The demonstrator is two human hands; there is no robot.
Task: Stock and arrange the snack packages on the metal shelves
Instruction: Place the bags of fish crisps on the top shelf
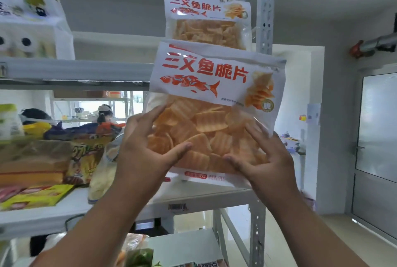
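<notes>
From the head camera, both hands are raised in front of the metal shelves (81, 68). The left hand (148, 146) and the right hand (264, 159) lie with fingers spread and nearly straight against the front of a large bag of orange crisps (214, 99) (white top panel, red lettering, a red fish drawing). The hands press its clear lower half from either side, thumbs pointing inward toward each other. The bag stands upright at the right end of the middle shelf (193, 198), its bottom edge apparently at or just above the board; the hands cover that part, so I cannot tell whether it rests there.

A second bag of the same crisps (206, 19) stands on the upper shelf, directly above and behind the first, beside the perforated upright post (265, 21). To the left on the middle shelf lie a brown bread loaf pack (32, 161), a yellow packet (36, 195) and a purple-orange snack bag (86, 135). A white printed pack (30, 19) sits on the upper shelf at far left.
</notes>
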